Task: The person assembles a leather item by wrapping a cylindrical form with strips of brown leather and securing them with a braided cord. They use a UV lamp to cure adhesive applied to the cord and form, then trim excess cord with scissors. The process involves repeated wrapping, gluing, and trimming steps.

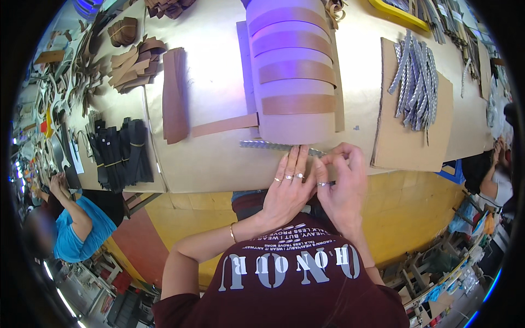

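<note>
Meanwhile, a silver strip (273, 146) is pressed flat by the left hand (288, 188) and pinched by the right hand (343, 183), hemmed by a strap-wrapped roll (292, 71) and cardboard (410, 136).

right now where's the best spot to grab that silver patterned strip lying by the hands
Take the silver patterned strip at its free left end, coming from the left along the table. It lies flat and thin, so pinch its long edges from above. The right end is under the left hand and right hand, and the lilac board crowds its far side.
</note>
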A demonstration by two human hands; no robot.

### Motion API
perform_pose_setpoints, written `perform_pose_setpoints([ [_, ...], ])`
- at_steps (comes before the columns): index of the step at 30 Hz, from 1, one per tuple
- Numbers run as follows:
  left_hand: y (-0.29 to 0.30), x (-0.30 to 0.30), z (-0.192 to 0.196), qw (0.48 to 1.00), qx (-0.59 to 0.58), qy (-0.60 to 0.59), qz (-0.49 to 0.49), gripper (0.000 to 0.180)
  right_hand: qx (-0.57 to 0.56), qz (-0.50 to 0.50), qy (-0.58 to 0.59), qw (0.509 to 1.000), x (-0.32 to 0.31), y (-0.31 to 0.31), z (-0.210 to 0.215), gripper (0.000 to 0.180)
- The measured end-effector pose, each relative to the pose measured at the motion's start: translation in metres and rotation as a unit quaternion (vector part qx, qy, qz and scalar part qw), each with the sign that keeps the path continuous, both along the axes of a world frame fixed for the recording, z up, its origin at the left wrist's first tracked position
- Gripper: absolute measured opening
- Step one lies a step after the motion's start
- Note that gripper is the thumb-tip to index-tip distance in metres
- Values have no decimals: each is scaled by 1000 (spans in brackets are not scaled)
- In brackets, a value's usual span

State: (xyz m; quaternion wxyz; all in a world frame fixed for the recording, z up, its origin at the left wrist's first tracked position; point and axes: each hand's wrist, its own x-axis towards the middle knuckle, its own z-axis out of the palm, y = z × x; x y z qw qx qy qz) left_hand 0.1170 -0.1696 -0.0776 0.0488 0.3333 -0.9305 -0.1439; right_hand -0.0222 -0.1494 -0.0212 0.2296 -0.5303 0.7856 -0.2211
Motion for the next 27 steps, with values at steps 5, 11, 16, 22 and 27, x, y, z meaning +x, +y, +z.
perform_pose_setpoints([
  [5, -5, 0, -6, 999, 6, 39, -1, 68, -45, -94, -140, 985, -8, -2, -1, 15],
  [11, -6, -2, -8, 999, -30, 31, -11, 64, -6, -111, -28, 993, -7, -1, -8, 15],
  [16, -4, -4, -8, 998, -65, -5, -19, 54, 2, -81, -23, 996, -2, -9, -2, 14],
  [22, -4, 1, -10, 994, -90, -35, -45, 48, -52, -74, -180, 980, 6, -14, 3, 13],
  [27, -4, -3, -13, 997, -61, 33, -15, 58, -12, -124, -101, 987, -15, 6, -5, 13],
])
